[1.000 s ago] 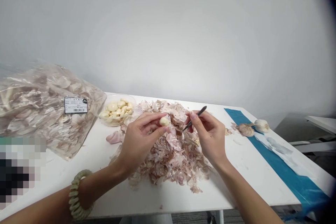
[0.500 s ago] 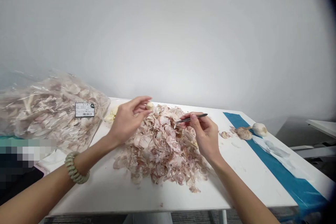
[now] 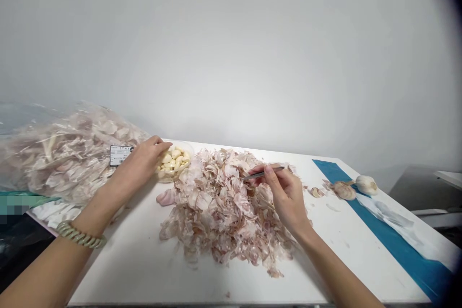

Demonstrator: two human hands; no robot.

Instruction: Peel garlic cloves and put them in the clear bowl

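My left hand (image 3: 146, 158) is at the left rim of a clear plastic tub (image 3: 167, 179) of peeled garlic cloves (image 3: 175, 156). Its thumb stretches out over the cloves; no clove shows in it, and its other fingers are mostly hidden. My right hand (image 3: 287, 192) is closed on dark metal tweezers (image 3: 265, 173), whose tips point left over the heap of garlic skins (image 3: 220, 207). A pinkish piece (image 3: 166, 197), perhaps an unpeeled clove, lies at the heap's left edge.
A clear labelled bag (image 3: 79, 154) full of skins fills the left side. Right of the heap lie a loose clove (image 3: 315, 192), a brownish garlic bulb (image 3: 343, 190) and a white one (image 3: 366, 185), beside a blue strip (image 3: 382, 231). A wall stands behind the white table (image 3: 151, 269).
My left hand has moved left from above the heap to the tub; the clove it pinched no longer shows. My right hand still holds the tweezers over the skins. The view has shifted slightly.
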